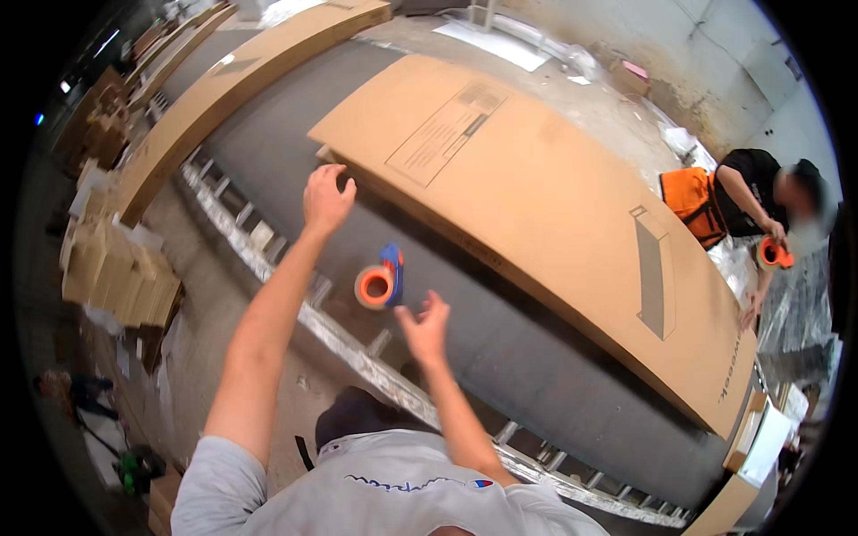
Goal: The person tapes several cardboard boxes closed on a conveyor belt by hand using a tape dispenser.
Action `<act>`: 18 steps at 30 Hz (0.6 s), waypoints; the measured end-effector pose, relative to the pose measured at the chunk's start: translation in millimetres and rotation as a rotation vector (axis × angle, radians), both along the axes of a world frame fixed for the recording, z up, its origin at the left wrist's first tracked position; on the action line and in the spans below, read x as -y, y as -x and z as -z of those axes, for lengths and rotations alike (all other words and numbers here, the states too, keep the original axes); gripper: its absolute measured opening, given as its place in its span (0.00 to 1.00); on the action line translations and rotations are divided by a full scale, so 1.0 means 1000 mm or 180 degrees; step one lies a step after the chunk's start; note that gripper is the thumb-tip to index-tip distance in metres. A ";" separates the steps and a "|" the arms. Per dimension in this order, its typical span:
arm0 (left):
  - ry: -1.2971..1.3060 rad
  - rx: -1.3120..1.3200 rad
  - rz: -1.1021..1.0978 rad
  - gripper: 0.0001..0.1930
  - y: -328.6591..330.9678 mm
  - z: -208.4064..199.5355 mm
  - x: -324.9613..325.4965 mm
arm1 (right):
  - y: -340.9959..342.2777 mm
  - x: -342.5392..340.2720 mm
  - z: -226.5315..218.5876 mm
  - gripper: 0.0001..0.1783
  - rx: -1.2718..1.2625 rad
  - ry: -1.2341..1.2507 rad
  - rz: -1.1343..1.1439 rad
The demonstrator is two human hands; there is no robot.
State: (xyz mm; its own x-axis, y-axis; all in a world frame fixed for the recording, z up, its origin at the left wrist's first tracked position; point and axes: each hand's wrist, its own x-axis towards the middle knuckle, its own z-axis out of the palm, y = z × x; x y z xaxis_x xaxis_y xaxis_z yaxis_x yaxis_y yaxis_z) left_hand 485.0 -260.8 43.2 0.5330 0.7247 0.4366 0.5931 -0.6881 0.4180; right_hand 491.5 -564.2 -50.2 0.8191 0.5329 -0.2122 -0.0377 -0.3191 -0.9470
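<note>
Grey conveyor belt [554, 375] under 1 tape dispenser [391, 277], concrete floor [572, 105] beyond

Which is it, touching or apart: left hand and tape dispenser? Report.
Apart: the head view shows a strip of dark belt between the left hand and the tape dispenser.

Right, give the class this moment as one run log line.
left hand: open, near cardboard carton corner; right hand: open, beside blue tape dispenser on grey conveyor belt; co-worker's hand: holding orange tape dispenser
</note>
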 end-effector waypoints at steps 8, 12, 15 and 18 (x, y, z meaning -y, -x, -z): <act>0.0660 -0.1976 0.0972 0.41 -0.182 0.020 -0.196 | 0.023 -0.108 0.056 0.40 0.0297 0.0661 0.0971; 0.1134 -0.1243 0.0088 0.70 -0.192 0.069 -0.221 | 0.043 -0.127 0.039 0.32 0.0431 0.1050 0.1139; 0.1279 -0.1310 0.0300 0.63 -0.188 0.043 -0.236 | 0.058 -0.132 0.022 0.31 0.0148 0.0825 0.1106; 0.1683 -0.1293 0.0734 0.56 -0.198 0.026 -0.258 | 0.043 -0.158 -0.033 0.26 0.0300 0.0342 0.1149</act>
